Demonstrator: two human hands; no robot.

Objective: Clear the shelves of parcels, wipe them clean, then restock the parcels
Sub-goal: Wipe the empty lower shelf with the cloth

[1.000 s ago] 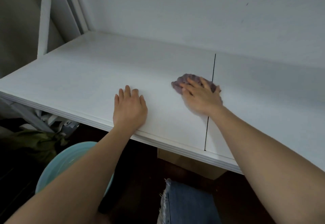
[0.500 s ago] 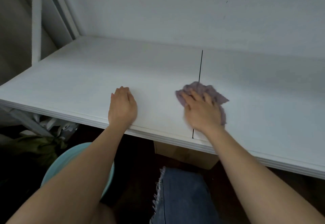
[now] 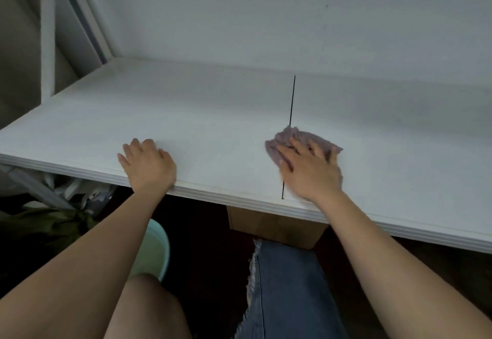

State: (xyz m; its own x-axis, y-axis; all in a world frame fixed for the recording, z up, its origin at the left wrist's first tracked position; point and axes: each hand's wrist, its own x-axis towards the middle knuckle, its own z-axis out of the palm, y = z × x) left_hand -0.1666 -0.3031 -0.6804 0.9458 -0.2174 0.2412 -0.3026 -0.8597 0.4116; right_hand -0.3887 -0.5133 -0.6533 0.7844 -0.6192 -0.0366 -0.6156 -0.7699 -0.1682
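The left hand (image 3: 149, 164) lies palm down, fingers loosely together and slightly bent, its wrist at the near edge and its forearm bare. The right hand (image 3: 310, 169) lies flat with fingers spread and straight, pressing down on what is beneath it. Both bare forearms reach forward, well apart, and a bare knee (image 3: 145, 309) shows between them.
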